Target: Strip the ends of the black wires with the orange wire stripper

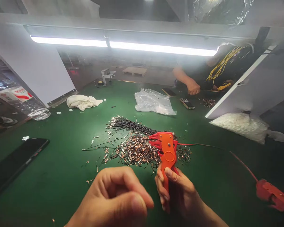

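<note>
My right hand [177,192] is wrapped around the handles of an orange-red wire stripper [168,149], held upright with its jaws to the left. My left hand [118,197] is closed in front of it, thumb and forefinger close together; whatever lies between them, if anything, cannot be made out. Behind the stripper lie a bundle of thin black wires [130,124] and a heap of cut insulation and copper scraps [134,149]. One dark wire [104,144] reaches leftward from near the jaws; whether they grip it is unclear.
A thin reddish strand [196,144] runs right towards a blurred red tool [274,194]. Around the green table [61,176] are a phone [19,160], white cloth [82,102], clear plastic bag [153,101] and bottle [26,97]. Opposite, a co-worker's hand [192,86] is near yellow wires [224,64].
</note>
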Demonstrator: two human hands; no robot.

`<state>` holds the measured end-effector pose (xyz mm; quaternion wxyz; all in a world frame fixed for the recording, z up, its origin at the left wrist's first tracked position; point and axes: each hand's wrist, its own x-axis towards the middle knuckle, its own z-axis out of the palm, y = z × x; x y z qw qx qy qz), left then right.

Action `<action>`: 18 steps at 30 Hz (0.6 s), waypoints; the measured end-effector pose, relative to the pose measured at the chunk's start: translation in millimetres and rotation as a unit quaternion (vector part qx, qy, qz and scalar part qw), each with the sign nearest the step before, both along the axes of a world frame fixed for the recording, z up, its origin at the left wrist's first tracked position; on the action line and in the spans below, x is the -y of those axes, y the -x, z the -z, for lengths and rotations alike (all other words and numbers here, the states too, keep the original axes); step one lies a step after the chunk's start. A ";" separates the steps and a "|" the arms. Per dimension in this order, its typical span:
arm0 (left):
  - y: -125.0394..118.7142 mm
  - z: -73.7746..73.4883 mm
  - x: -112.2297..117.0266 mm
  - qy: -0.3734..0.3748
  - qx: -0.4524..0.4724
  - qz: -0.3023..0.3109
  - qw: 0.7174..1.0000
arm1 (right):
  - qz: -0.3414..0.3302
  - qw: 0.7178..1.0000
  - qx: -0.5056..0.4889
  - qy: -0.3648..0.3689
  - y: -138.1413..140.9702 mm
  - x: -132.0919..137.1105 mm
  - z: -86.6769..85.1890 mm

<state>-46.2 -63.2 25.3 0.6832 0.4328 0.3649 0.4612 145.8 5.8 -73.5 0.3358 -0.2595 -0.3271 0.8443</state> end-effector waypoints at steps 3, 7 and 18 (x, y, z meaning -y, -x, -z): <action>-2.8 2.5 -6.5 0.076 0.144 -0.049 0.985 | -0.001 1.000 0.006 -0.007 1.0 -0.4 -1.0; -2.0 1.5 -4.5 0.092 0.160 -0.104 0.977 | -0.001 1.000 0.008 -0.007 1.8 -0.2 -4.1; 13.4 10.5 12.2 0.151 -0.006 -0.161 0.975 | -0.004 1.000 0.007 -0.001 0.7 -0.3 -4.6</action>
